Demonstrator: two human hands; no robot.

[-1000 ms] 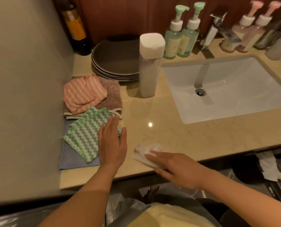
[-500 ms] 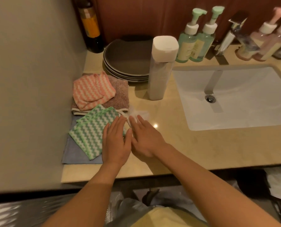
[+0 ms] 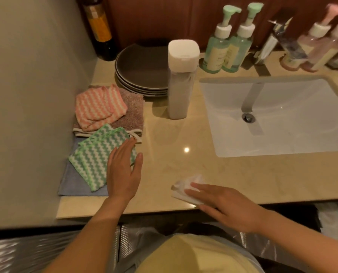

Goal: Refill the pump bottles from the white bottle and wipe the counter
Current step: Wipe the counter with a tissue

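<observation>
Fingers [image 3: 198, 187] of right hand [image 3: 229, 207] straight, together, pressing crumpled white paper wipe [image 3: 184, 192] at front edge of beige stone counter [image 3: 183, 133]. Left hand [image 3: 122, 174] flat on green zigzag cloth [image 3: 93, 160]. Tall white capped bottle [image 3: 181, 81] stands behind. Risk: wipe slips off edge; a long stroke tips the bottle.

Counter [image 3: 183, 133]: open lane between stacked cloths [image 3: 103, 154] at left and sink [image 3: 301, 107] at right. Obstructions at rear: white bottle [image 3: 181, 81], upright; plates [image 3: 140, 69] beside it; 2 green pump bottles [image 3: 228, 50]; faucet [image 3: 276, 42].
</observation>
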